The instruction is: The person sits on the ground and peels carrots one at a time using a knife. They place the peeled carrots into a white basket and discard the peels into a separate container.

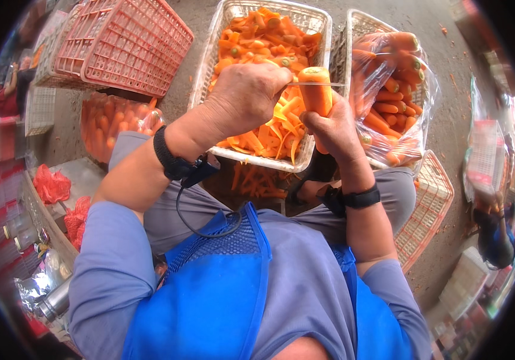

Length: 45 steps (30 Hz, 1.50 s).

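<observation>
My left hand [253,92] is closed around the handle of a thin metal blade [337,84], most likely a knife; its handle is hidden in the fist. The blade lies level across the upper part of a thick carrot [316,96]. That carrot stands nearly upright in my right hand [336,128], its flat pale-green top facing up. Below both hands is a white plastic crate [203,72] heaped with orange carrot peels [257,135] and cut-off carrot ends [284,60].
Right of it, a second crate [351,22] holds carrots [390,108] in a clear plastic bag. A bag of carrots [113,119] stands left, below stacked red crates [136,45]. Peels [257,180] litter the ground between my legs. Another crate [426,207] sits by my right knee.
</observation>
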Motion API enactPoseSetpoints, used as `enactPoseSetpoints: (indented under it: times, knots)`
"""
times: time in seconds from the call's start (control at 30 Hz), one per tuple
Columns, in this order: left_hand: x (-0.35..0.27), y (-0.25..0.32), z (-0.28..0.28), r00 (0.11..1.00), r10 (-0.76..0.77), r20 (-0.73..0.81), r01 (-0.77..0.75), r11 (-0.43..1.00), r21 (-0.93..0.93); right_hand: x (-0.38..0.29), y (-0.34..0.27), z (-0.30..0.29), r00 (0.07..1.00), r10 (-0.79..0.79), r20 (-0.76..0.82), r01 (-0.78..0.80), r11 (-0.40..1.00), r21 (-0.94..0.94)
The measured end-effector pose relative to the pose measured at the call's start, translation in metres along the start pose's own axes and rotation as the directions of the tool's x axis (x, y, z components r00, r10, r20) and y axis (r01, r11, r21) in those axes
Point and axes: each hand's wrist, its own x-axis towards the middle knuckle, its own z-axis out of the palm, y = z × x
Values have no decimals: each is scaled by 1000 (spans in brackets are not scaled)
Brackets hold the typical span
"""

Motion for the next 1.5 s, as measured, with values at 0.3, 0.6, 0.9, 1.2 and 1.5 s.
enactPoseSetpoints:
  times: [0.3,0.6,0.9,1.2,1.5]
  knots:
    - [-14,-31,42,970,-101,221,88,994,69,-11,-3,1,987,7,162,-7,1000,-1]
    - [-8,-74,37,886,-339,316,354,935,9,-9,7,-4,965,102,240,-167,948,271]
    - [15,-44,-4,846,-381,374,523,448,-725,-9,8,3,905,274,327,-419,716,559]
    - [17,-45,-8,906,-309,289,401,406,-821,-10,5,9,978,128,167,-171,947,271]
    - [16,-23,22,968,-215,125,248,881,-403,-10,6,9,987,103,120,-113,991,77]
